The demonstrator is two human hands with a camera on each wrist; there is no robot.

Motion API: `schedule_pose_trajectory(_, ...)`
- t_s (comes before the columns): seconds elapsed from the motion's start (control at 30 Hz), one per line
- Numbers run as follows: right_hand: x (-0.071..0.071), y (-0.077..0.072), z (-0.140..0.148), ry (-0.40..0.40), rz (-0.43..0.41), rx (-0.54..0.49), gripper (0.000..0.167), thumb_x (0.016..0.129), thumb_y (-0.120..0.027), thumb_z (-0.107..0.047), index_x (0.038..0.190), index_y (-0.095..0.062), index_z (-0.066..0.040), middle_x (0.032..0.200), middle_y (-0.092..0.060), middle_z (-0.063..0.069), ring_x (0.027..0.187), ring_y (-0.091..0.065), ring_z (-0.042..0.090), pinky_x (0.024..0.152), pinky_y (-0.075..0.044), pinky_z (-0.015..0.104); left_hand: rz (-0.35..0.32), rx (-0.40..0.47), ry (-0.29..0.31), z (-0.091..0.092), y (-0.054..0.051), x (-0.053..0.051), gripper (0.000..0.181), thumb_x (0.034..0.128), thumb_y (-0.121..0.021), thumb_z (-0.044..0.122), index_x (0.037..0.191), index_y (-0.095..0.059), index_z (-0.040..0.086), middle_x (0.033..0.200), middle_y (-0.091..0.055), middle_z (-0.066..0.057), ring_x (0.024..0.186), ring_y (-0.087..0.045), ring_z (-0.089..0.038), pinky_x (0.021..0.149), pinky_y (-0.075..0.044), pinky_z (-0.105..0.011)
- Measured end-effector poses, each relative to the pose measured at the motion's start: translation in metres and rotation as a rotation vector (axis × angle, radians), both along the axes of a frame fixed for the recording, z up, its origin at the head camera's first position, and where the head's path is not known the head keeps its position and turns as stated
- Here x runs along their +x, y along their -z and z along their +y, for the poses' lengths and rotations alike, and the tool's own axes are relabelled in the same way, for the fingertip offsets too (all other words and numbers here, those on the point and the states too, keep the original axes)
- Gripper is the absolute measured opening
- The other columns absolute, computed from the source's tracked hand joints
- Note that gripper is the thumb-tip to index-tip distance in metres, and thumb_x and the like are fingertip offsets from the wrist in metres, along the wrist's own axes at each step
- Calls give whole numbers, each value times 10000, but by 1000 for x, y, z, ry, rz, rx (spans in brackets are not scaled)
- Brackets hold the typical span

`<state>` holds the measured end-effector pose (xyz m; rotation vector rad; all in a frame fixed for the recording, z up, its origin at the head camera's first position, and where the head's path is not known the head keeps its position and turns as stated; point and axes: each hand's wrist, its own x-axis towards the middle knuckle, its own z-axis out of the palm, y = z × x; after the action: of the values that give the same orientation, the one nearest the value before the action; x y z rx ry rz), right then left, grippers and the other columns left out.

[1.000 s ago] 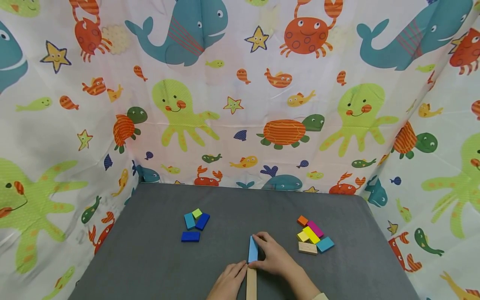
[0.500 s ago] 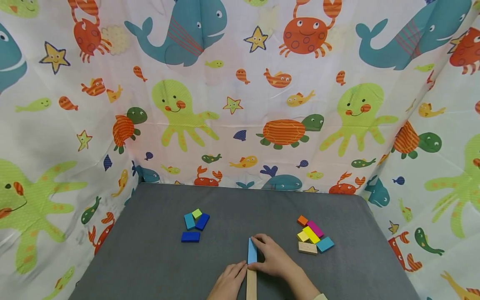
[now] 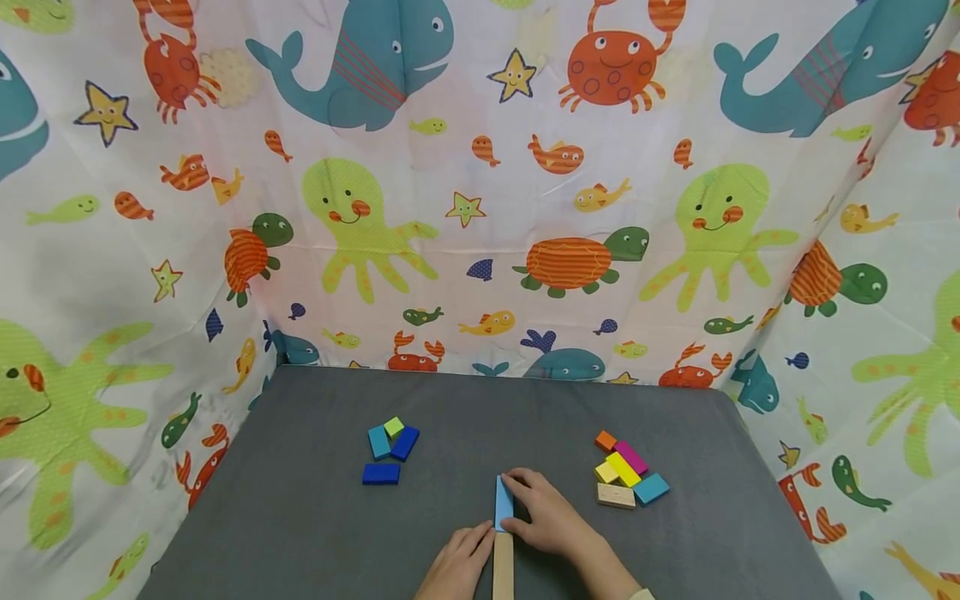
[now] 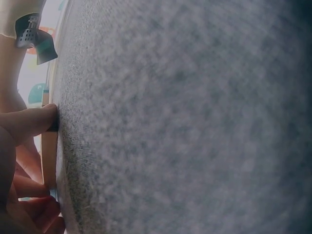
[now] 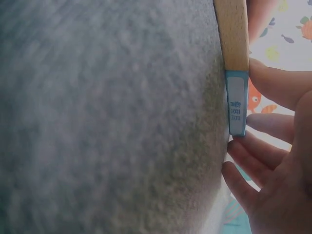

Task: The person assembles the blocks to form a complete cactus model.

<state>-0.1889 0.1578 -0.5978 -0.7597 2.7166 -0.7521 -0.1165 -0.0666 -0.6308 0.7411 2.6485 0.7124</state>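
Observation:
Lying on the grey table, a light blue block [image 3: 504,502] meets the end of a long plain wooden strip [image 3: 502,567] in one line. My right hand [image 3: 551,518] holds the blue block from the right, index finger by its far end and thumb close to the joint. The right wrist view shows a pale label with writing on the block's blue side [image 5: 237,105]. My left hand [image 3: 457,562] lies left of the strip, fingertips touching it near the joint. In the left wrist view its thumb [image 4: 36,122] touches the strip farther along. The strip's near end is cut off in the head view.
To the left lie two dark blue blocks [image 3: 381,474], a teal block [image 3: 379,442] and a small green one [image 3: 393,427]. On the right is a cluster of orange, magenta [image 3: 631,457], yellow, teal and wooden [image 3: 615,496] blocks. A sea-animal curtain [image 3: 480,250] surrounds the table.
The blue block has shifted slightly toward me and left. My right thumb has moved a little up from the joint, which now shows. The left hand stays nearly still.

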Motion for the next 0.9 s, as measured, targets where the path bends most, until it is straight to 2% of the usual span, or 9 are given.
schedule_pose_trajectory(0.27,1,-1,-2,9,-4,16,707,941,-701,-428,1524,-462,-109,1477,-485,94,1313,-490,288,1068,-450,541,-2,17,9,0,0,-2,1070,772,-536,866,1553,-409,145,1606,-370,-17,1353,-430,-232,1043,-465,-471)
schedule_pose_trajectory(0.57,0,1,-1,12,-10,26,710,946,-690,-436,1537,-445,-131,1495,-470,89,1334,-472,283,1084,-439,535,-57,-3,9,1,-3,-3,1104,741,-567,874,1558,-399,150,1617,-345,2,1349,-417,-220,1039,-457,-498)
schedule_pose_trajectory(0.67,0,1,0,14,-14,5,724,949,-680,-454,1556,-416,-160,1498,-466,86,1338,-473,288,1084,-436,547,-90,20,-7,3,-7,-5,1066,778,-586,833,1576,-367,161,1626,-339,-12,1364,-419,-245,1049,-448,-527)
schedule_pose_trajectory(0.8,0,-1,2,15,-37,-86,715,970,-660,-432,1576,-373,-185,1514,-445,98,1345,-474,312,1081,-427,584,-143,98,-47,5,-12,-9,928,872,-566,750,1599,-314,231,1636,-327,-26,1391,-410,-294,1064,-421,-589)
schedule_pose_trajectory(0.9,-1,-2,4,34,-59,-141,680,986,-641,-411,1573,-376,-195,1531,-424,95,1351,-473,316,1083,-423,594,-133,120,-27,5,-13,-14,825,919,-546,702,1595,-313,290,1644,-313,-6,1385,-409,-307,1049,-418,-611)
